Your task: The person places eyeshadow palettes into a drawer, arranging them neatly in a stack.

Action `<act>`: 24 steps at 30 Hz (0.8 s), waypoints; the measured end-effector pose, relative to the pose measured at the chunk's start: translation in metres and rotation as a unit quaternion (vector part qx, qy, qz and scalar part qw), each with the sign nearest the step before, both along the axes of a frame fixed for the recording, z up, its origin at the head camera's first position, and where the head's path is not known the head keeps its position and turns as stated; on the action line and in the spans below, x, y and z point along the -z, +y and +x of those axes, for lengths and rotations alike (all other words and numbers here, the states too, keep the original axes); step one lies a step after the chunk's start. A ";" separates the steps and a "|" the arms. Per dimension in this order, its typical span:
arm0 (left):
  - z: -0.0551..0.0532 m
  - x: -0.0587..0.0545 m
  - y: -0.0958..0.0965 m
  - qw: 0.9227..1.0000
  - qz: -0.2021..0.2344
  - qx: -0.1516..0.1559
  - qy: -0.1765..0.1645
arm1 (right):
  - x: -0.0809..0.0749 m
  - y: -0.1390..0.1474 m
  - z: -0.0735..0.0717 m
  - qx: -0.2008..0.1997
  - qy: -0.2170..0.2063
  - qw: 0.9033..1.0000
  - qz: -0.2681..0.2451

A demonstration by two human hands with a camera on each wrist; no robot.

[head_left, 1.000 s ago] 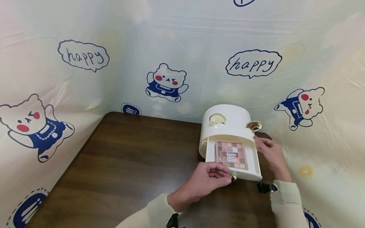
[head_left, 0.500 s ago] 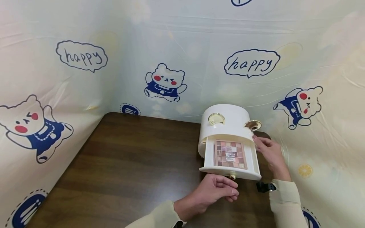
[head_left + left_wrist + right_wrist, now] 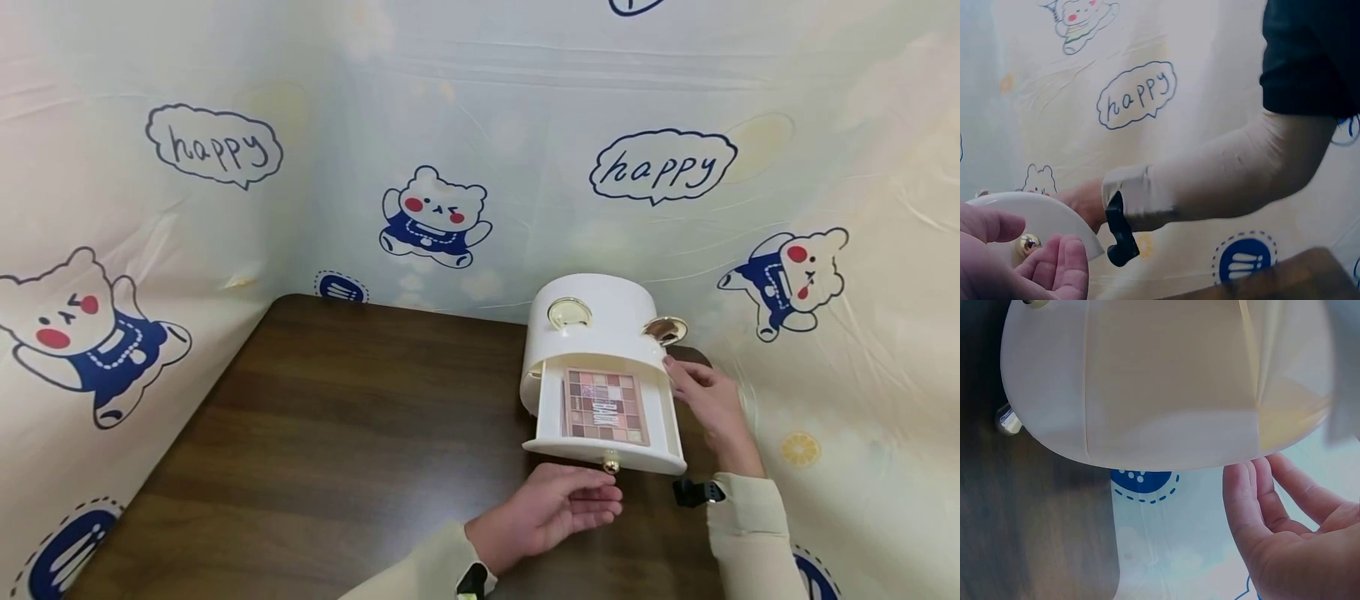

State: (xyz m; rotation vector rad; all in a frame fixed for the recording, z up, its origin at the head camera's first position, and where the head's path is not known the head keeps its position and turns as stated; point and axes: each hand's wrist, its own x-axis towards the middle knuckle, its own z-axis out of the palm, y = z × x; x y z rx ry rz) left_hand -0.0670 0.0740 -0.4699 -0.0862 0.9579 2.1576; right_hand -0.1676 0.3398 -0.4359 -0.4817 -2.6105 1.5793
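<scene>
Left hand (image 3: 555, 515) lies relaxed, fingers loose, below the open drawer's knob (image 3: 611, 463); right hand (image 3: 708, 402), fingers straight, steadies the organizer (image 3: 600, 321).

Head view: far part of the eyeshadow palette (image 3: 604, 407) sits under the top of the white organiser (image 3: 592, 325), hidden; shade labels too small to read. Right hand (image 3: 708, 400) fingertips meet the organiser's right wall, contact point partly screened by the open drawer (image 3: 663, 429). Left wrist view: left hand (image 3: 1019, 262) cut off by the left and bottom edges; the gold knob (image 3: 1027, 245) half hidden behind its fingers, possibly untouched. Right wrist view: organiser blurred and cropped at the top edge; right hand cropped at the bottom right; finger-to-wall contact cannot be told.
</scene>
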 end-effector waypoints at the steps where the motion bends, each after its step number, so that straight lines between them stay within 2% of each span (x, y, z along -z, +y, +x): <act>1: -0.001 0.001 0.001 1.000 0.009 0.000 -0.015 | 0.000 0.000 0.000 0.001 0.000 1.000 -0.001; 6: -0.004 0.005 0.005 0.997 0.039 -0.011 -0.061 | 0.000 0.001 0.000 0.000 0.005 1.000 -0.004; 12: -0.006 0.006 0.012 0.995 0.045 -0.041 -0.083 | 0.000 0.001 0.000 0.000 0.004 1.000 -0.002; 24: -0.007 0.001 0.016 0.988 0.051 -0.056 -0.133 | -0.003 0.000 0.000 -0.005 -0.006 1.000 -0.004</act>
